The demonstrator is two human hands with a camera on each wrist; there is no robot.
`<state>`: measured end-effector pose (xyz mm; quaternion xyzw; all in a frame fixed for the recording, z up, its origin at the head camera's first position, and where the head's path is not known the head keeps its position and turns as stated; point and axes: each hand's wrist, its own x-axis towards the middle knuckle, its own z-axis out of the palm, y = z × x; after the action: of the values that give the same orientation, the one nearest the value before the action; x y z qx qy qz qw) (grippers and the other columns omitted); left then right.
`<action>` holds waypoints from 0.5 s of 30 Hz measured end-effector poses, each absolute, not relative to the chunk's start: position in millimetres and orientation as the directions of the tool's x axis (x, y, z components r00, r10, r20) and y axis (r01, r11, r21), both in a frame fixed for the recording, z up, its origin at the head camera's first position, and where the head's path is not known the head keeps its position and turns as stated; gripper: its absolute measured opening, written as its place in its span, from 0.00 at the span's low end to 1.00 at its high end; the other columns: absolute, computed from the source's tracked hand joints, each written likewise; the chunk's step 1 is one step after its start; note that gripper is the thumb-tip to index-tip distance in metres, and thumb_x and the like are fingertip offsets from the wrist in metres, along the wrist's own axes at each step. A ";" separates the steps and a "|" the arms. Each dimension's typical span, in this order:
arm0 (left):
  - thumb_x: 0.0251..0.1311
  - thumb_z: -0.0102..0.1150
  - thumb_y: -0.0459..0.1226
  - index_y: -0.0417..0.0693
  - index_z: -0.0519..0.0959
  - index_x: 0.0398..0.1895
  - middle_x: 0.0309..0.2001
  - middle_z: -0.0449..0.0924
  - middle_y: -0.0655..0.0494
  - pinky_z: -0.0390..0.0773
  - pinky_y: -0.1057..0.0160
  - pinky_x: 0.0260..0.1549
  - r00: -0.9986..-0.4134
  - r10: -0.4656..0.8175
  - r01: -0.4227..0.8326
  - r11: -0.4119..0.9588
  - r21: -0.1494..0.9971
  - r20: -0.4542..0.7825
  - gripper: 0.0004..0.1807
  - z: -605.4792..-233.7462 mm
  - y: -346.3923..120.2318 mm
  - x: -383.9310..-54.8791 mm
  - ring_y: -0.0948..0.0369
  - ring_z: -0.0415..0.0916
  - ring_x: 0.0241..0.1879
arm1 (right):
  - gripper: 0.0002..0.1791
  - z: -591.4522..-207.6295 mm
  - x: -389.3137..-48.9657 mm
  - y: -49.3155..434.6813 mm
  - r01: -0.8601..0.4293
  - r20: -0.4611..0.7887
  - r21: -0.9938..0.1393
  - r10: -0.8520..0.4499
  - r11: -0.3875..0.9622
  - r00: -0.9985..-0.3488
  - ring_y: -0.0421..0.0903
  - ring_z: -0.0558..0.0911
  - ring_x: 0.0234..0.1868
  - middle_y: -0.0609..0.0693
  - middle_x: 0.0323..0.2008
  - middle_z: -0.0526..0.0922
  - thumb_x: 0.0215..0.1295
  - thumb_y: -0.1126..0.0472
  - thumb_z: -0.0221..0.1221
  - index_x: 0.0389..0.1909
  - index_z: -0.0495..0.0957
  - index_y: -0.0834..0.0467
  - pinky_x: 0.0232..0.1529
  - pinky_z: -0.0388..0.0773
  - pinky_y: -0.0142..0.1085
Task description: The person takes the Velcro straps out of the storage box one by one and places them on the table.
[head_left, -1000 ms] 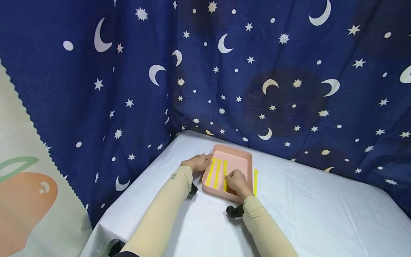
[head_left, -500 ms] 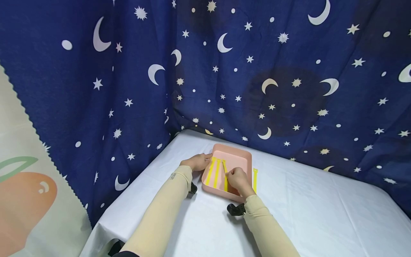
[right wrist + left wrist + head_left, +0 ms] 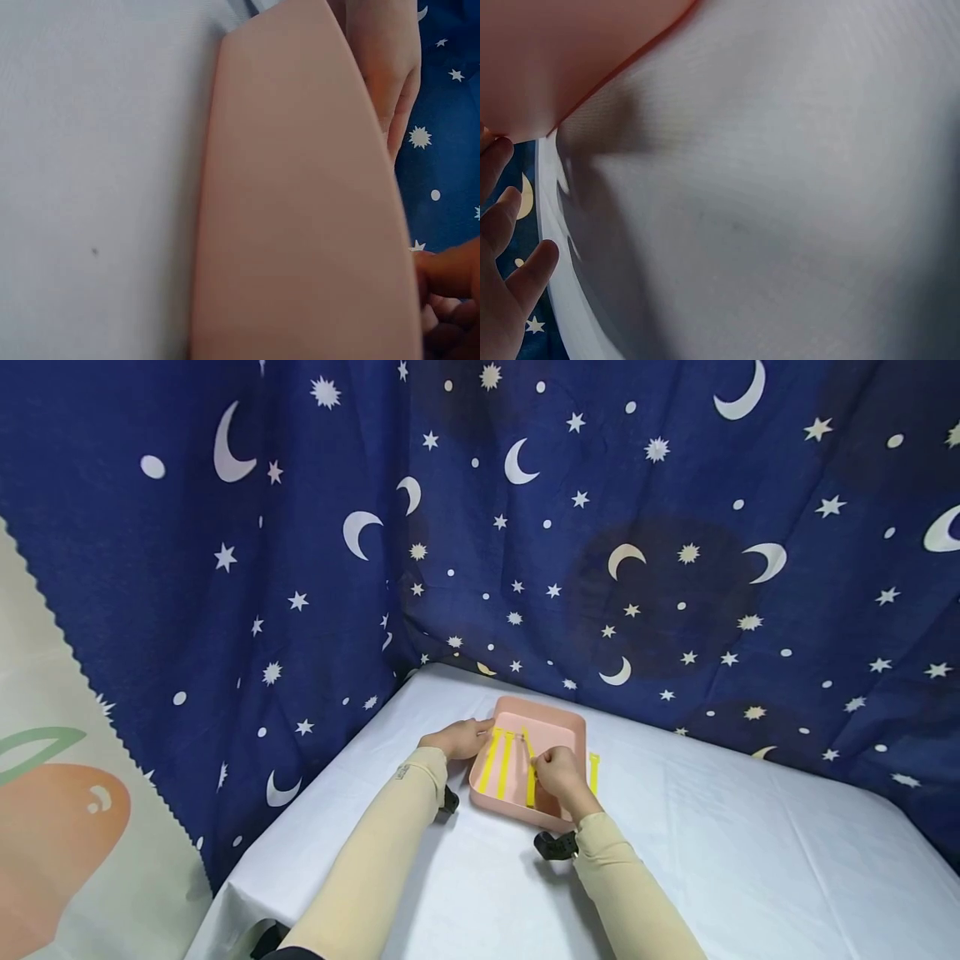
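A pink tray (image 3: pixel 551 714) stands on the white table, with several yellow straps in it. Two of them, a left strap (image 3: pixel 489 760) and another strap (image 3: pixel 506 766), lie side by side near its left wall. My right hand (image 3: pixel 558 770) is over the tray and pinches a third yellow strap (image 3: pixel 531 792) near its middle; the strap looks bent there. At the tray's left rim, my left hand (image 3: pixel 465 739) touches the wall. In the left wrist view the left fingers (image 3: pixel 532 277) are extended beside the tray's outer side. The right wrist view hides the held strap behind the tray wall.
One more yellow strap (image 3: pixel 594 772) lies on the table (image 3: pixel 712 827), just right of the tray. A blue curtain (image 3: pixel 675 652) with moons and stars hangs behind the table and along its left side. Black wrist cameras sit under both wrists.
My right hand has shifted slightly to the right with the third strap, whose middle now bends toward the hand. My left hand stays at the tray's rim.
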<state>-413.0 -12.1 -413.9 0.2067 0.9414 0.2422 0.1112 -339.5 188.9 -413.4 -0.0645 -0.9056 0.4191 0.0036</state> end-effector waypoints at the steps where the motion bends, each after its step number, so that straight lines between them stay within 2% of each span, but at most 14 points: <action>1: 0.80 0.33 0.48 0.60 0.56 0.79 0.77 0.60 0.48 0.56 0.50 0.77 -0.891 0.441 0.332 0.797 0.504 -0.110 0.27 -414.0 -12.3 -413.2 0.51 0.54 0.78 | 0.26 -412.9 -339.8 189.6 0.113 -0.050 -0.762 0.117 0.638 -0.992 0.41 0.65 0.15 0.46 0.12 0.66 0.74 0.62 0.54 0.11 0.62 0.55 0.18 0.63 0.29; 6: 0.79 0.33 0.49 0.61 0.56 0.79 0.78 0.58 0.48 0.55 0.50 0.78 -0.893 0.433 0.321 0.801 0.506 -0.120 0.28 -414.2 -13.4 -413.2 0.51 0.52 0.79 | 0.24 -410.4 -339.4 194.1 0.107 -0.052 -0.768 0.104 0.631 -0.993 0.41 0.69 0.18 0.48 0.16 0.70 0.74 0.61 0.54 0.14 0.64 0.55 0.19 0.67 0.30; 11: 0.79 0.32 0.50 0.61 0.55 0.80 0.78 0.56 0.46 0.55 0.50 0.78 -0.892 0.436 0.322 0.798 0.509 -0.119 0.28 -414.1 -14.0 -412.2 0.51 0.52 0.79 | 0.24 -408.8 -337.9 201.2 0.063 0.010 -0.742 0.104 0.668 -0.995 0.42 0.74 0.21 0.51 0.20 0.78 0.73 0.61 0.55 0.13 0.66 0.55 0.22 0.69 0.29; 15: 0.80 0.33 0.49 0.60 0.55 0.80 0.78 0.57 0.46 0.55 0.50 0.78 -0.890 0.442 0.331 0.792 0.513 -0.108 0.28 -413.9 -13.8 -412.0 0.51 0.51 0.79 | 0.23 -406.1 -335.6 206.7 0.048 0.035 -0.738 0.109 0.673 -0.993 0.42 0.76 0.23 0.50 0.21 0.78 0.72 0.61 0.55 0.14 0.67 0.55 0.23 0.71 0.29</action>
<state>-412.0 -13.8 -413.9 0.2058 0.9399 0.2485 0.1118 -335.6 206.7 -406.1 -0.0429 -0.9139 0.4018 0.0378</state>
